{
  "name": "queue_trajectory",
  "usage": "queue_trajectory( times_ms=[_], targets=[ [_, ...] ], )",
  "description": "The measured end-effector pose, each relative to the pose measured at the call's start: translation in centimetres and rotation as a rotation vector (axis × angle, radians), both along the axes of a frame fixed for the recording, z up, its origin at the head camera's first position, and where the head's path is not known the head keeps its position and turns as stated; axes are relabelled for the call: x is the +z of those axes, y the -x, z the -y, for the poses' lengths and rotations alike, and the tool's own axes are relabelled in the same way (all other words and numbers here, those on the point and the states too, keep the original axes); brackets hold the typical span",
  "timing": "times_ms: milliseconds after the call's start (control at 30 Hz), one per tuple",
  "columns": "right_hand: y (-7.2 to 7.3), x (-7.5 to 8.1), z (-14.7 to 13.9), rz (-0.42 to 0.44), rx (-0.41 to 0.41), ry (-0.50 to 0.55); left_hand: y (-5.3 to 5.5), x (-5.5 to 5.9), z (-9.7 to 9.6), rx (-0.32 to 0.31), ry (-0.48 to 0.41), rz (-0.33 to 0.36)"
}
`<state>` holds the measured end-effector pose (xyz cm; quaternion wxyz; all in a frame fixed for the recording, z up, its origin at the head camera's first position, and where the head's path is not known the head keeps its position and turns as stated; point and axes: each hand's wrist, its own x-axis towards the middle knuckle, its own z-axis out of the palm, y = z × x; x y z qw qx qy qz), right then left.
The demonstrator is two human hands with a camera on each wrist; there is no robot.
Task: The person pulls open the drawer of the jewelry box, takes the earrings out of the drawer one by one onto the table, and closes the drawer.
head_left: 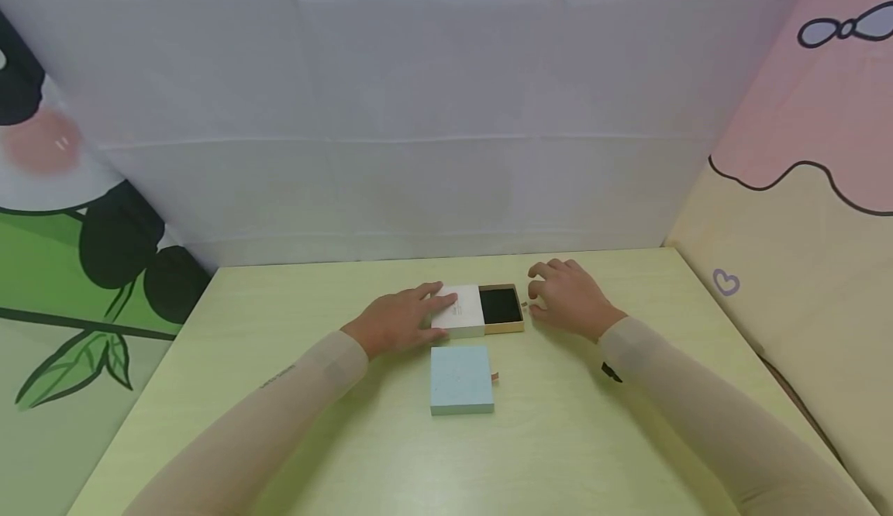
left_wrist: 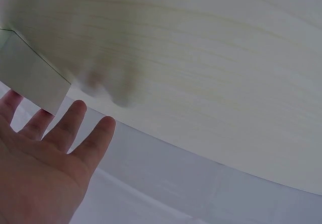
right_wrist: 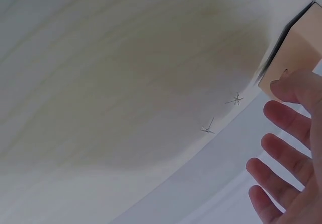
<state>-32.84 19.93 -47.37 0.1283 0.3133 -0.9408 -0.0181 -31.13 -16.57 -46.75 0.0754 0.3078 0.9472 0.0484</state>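
Observation:
A white box sleeve (head_left: 458, 313) lies on the table with its drawer (head_left: 504, 328) partly out to the right, showing a black inside. My left hand (head_left: 401, 318) rests on the left end of the sleeve, fingers extended over its top. In the left wrist view, straight fingers (left_wrist: 103, 138) reach beside the white box. Just right of the drawer, near its small pull tab (head_left: 525, 304), is my right hand (head_left: 572, 299), fingers loosely bent. The right wrist view has the thumb (right_wrist: 292, 88) overlapping the drawer's tan end (right_wrist: 302, 43), the other fingers spread apart.
A light blue box (head_left: 461, 379) with a small orange-brown tab (head_left: 494, 377) lies nearer to me on the pale wood table (head_left: 558, 438). A white cloth backdrop (head_left: 418, 113) rises behind the far edge. Panels printed with cartoon figures stand at left and right.

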Motion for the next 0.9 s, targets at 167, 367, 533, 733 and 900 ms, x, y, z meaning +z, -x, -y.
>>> queue_trajectory(
  times_ms=[167, 367, 533, 733, 900],
  targets=[
    [-0.01, -0.03, 0.32, -0.004, 0.002, -0.012, -0.04, -0.03, -0.03, 0.002, 0.001, -0.004],
    [-0.04, -0.11, 0.61, 0.001, 0.008, -0.018, -0.07, -0.04, -0.08, 0.002, 0.0, 0.004],
    [-0.04, -0.29, 0.71, -0.025, 0.032, -0.021, -0.12, -0.01, -0.06, 0.002, -0.002, 0.01],
    [-0.06, -0.4, 0.86, -0.043, 0.045, -0.013, -0.05, 0.02, -0.1, 0.006, 0.002, 0.005],
    [0.0, -0.48, 1.02, -0.048, 0.052, -0.011, -0.02, 0.01, -0.11, 0.007, 0.008, 0.003]
  ],
)
